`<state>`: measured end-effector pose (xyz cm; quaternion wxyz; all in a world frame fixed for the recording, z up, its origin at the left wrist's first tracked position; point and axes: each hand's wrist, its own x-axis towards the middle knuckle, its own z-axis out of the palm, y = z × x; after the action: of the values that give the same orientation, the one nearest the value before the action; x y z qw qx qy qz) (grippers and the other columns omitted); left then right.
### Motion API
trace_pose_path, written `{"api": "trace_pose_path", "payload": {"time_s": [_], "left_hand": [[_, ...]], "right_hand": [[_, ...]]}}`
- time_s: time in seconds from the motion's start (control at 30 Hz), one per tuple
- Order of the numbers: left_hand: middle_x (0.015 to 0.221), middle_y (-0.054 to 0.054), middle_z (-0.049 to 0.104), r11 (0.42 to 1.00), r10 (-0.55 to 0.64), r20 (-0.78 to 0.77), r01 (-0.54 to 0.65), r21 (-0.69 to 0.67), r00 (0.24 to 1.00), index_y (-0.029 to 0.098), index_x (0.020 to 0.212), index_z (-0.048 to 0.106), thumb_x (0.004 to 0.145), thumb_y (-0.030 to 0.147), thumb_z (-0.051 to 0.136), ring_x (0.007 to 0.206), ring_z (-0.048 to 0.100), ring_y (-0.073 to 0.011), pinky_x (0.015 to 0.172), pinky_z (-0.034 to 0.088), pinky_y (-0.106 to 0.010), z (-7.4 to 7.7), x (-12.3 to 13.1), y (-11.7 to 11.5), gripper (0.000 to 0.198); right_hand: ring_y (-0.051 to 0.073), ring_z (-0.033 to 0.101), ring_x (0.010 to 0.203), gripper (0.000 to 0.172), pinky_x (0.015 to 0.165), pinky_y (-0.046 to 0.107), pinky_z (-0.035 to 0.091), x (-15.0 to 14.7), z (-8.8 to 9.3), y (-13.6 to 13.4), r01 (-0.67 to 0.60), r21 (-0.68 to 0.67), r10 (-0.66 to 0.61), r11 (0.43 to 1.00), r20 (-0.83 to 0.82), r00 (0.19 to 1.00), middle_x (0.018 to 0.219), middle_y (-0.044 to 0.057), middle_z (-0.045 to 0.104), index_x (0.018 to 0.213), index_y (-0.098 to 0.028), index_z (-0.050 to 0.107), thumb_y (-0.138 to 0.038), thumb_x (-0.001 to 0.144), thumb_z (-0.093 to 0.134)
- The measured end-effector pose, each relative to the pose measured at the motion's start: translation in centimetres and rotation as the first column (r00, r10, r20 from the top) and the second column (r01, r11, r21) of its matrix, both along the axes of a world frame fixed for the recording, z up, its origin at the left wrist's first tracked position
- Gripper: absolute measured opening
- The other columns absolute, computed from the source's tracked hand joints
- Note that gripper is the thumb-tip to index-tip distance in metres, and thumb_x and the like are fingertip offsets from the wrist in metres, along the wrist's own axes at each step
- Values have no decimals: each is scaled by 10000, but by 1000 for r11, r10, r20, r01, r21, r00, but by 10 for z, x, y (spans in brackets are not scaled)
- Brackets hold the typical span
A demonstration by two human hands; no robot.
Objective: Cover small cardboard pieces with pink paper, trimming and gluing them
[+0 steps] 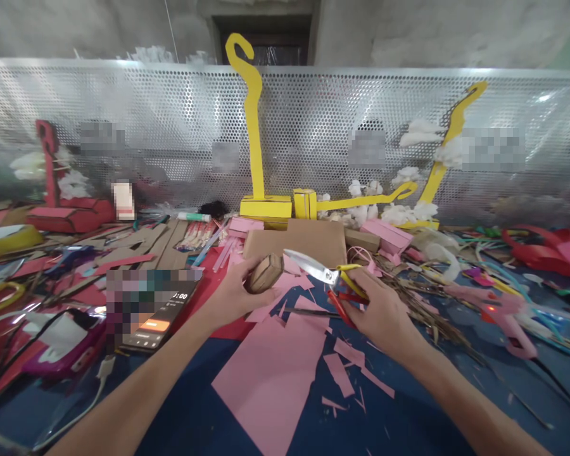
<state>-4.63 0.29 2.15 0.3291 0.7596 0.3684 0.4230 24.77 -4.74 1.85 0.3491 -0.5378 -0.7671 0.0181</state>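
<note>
My left hand (237,288) grips a small brown cardboard box (265,274) with dark edges, tilted above the table. In my right hand (380,304) is a pair of scissors (313,266) with red and yellow handles, its blades pointing left toward the box without touching it. Below both hands lies a large sheet of pink paper (275,380). Several cut pink scraps (339,373) are scattered to its right on the blue tabletop.
A phone (164,310) lies left of my left forearm, by a purple power strip (66,345). At right rests a pink glue gun (498,310). Yellow paper hooks on box bases (266,207) stand behind, before a perforated metal panel (171,126). A cardboard piece (294,244) lies ahead.
</note>
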Motion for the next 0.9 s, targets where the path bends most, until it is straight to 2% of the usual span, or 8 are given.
{"api": "trace_pose_path", "payload": {"time_s": [0.13, 0.3, 0.4, 0.53, 0.63, 0.73, 0.9], "left_hand": [[1021, -44, 693, 999, 40, 42, -42, 34, 998, 187, 1221, 621, 811, 370, 787, 926, 658, -202, 790, 560, -318, -1, 2, -2, 479], [1215, -60, 697, 967, 145, 24, -147, 209, 989, 271, 1306, 607, 855, 262, 754, 1103, 661, -244, 956, 554, -401, -1, 0, -1, 474], [1354, -71, 645, 935, 87, -24, -73, 347, 996, 305, 1342, 583, 894, 156, 673, 1262, 593, -269, 1077, 491, -478, 3, -4, 1, 481], [1457, -95, 566, 880, -27, -125, 83, 468, 992, 298, 1291, 609, 917, 151, 663, 1425, 466, -287, 1199, 365, -556, 10, -11, 6, 405], [1458, -92, 561, 867, -66, -200, 155, 474, 978, 289, 1249, 630, 910, 153, 670, 1453, 427, -289, 1223, 317, -589, 10, -16, 11, 367], [1425, -76, 581, 878, -83, -211, 172, 447, 974, 302, 1241, 638, 881, 167, 713, 1447, 421, -288, 1229, 302, -598, 7, -19, 15, 391], [1394, -76, 593, 898, -130, -222, 210, 386, 966, 299, 1224, 655, 858, 164, 732, 1451, 416, -284, 1223, 324, -564, 5, -20, 15, 398]], "right_hand": [[255, 610, 942, 268, 749, 328, 498, -2, 5, -1, -5, 55, 5, 998, -3, 1000, 1097, 110, 613, 1118, -234, 511, -355, 921, 648], [255, 624, 952, 283, 775, 337, 507, 0, 4, 1, -39, -25, 38, 999, -40, 998, 1101, 93, 636, 1156, -249, 534, -341, 920, 659], [254, 628, 1024, 293, 850, 347, 508, 0, 3, 2, -117, -55, 115, 992, -44, 992, 1148, 76, 651, 1182, -265, 567, -310, 910, 665], [253, 620, 1093, 255, 898, 351, 512, -1, 4, 1, -210, -108, 207, 972, -35, 978, 1191, 71, 644, 1150, -268, 613, -321, 907, 673], [262, 620, 1141, 323, 948, 367, 509, 0, 4, 3, -211, -109, 211, 971, -16, 977, 1238, 79, 646, 1202, -266, 628, -320, 890, 691], [276, 636, 1152, 383, 970, 385, 507, 3, 4, 5, -185, -119, 189, 976, 25, 982, 1254, 89, 669, 1234, -250, 642, -312, 862, 708], [270, 684, 1090, 393, 897, 362, 530, 4, 3, 6, -163, -174, 176, 971, 62, 982, 1224, 89, 718, 1227, -229, 659, -283, 839, 696]]}}
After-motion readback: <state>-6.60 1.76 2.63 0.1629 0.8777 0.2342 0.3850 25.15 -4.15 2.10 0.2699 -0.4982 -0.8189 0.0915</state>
